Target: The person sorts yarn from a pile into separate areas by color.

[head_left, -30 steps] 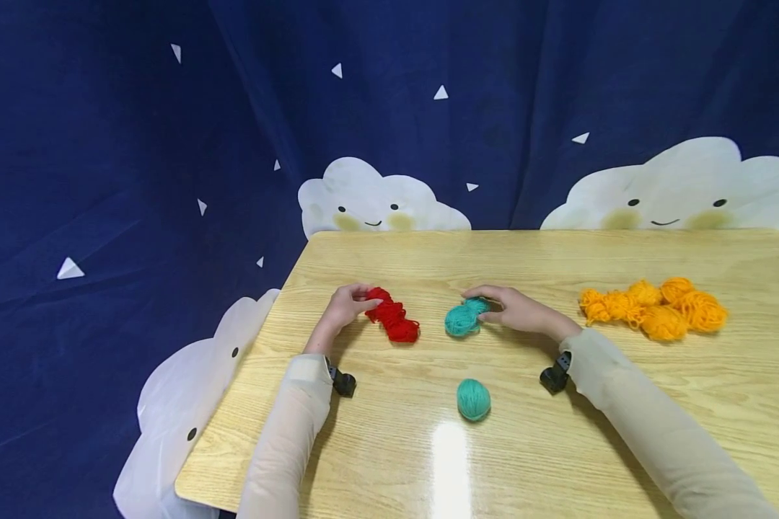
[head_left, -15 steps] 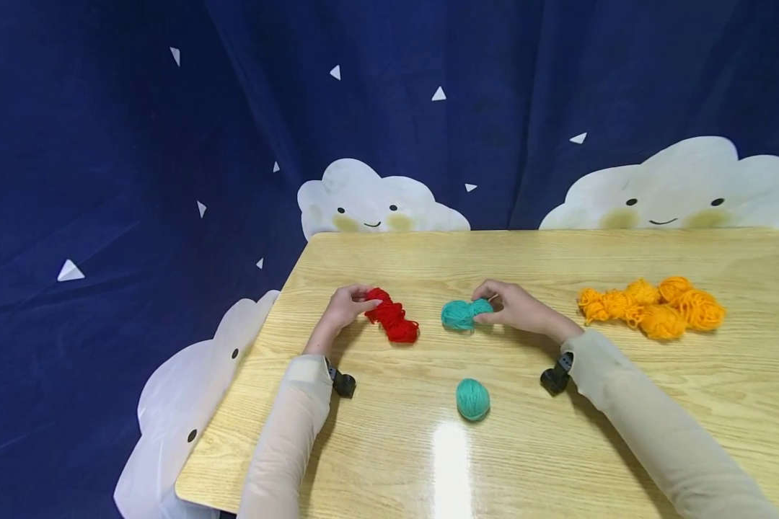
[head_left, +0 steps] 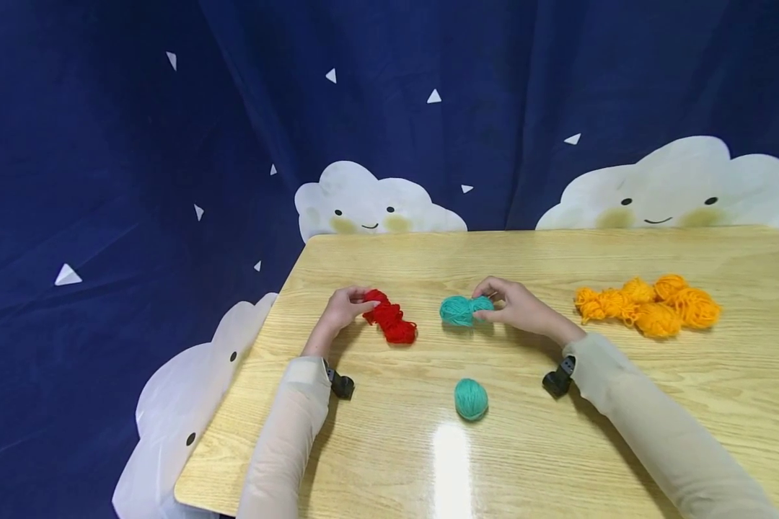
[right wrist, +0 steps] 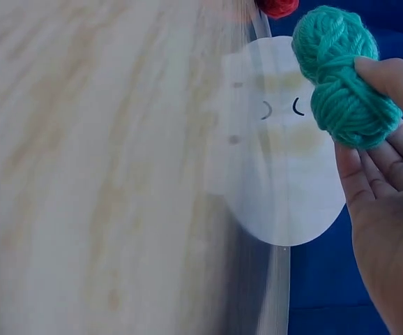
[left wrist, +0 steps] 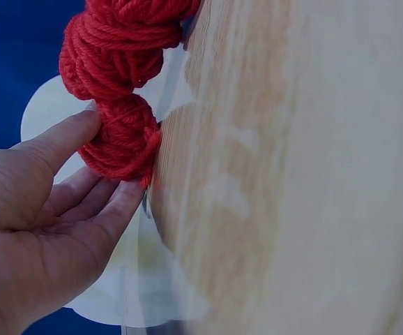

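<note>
My left hand (head_left: 345, 308) pinches the near-left end of a red yarn bundle (head_left: 389, 317) between thumb and fingers. In the left wrist view the thumb lies on one side of the red yarn (left wrist: 121, 136) and the fingers on the other. To the right, my right hand (head_left: 518, 308) holds a teal yarn skein (head_left: 457, 311), bound at its middle, by its right end. It hangs slightly above the table, as the right wrist view of the skein (right wrist: 355, 112) shows, with the thumb at its waist. A round teal yarn ball (head_left: 471, 399) lies nearer the person.
Several orange yarn bundles and balls (head_left: 661, 320) lie clustered on the right of the wooden table (head_left: 376, 447). The table's left edge is close to the left forearm. A dark blue curtain (head_left: 376, 58) with cloud figures stands behind.
My right hand has turned the teal skein to lie more level and raised it a little. The left hand stays on the red yarn. The view has shifted slightly.
</note>
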Tool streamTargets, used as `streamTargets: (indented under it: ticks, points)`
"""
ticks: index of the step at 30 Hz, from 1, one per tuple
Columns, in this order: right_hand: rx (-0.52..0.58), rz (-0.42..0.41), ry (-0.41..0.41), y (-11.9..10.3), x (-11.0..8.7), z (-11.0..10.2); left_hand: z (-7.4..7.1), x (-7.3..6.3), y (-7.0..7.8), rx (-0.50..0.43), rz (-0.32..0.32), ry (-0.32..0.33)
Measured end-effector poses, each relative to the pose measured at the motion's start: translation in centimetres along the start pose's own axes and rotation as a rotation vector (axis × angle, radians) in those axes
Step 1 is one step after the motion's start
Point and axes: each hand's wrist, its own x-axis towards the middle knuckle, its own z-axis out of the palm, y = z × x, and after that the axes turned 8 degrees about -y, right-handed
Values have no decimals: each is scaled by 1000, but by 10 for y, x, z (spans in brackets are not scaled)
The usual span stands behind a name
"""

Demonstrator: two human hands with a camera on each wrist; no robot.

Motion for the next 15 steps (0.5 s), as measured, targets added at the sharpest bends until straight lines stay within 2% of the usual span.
streamTargets:
  ticks: [15]
  points:
    - [15, 21, 46, 7, -22, -10, 0, -4, 3, 6, -4, 4]
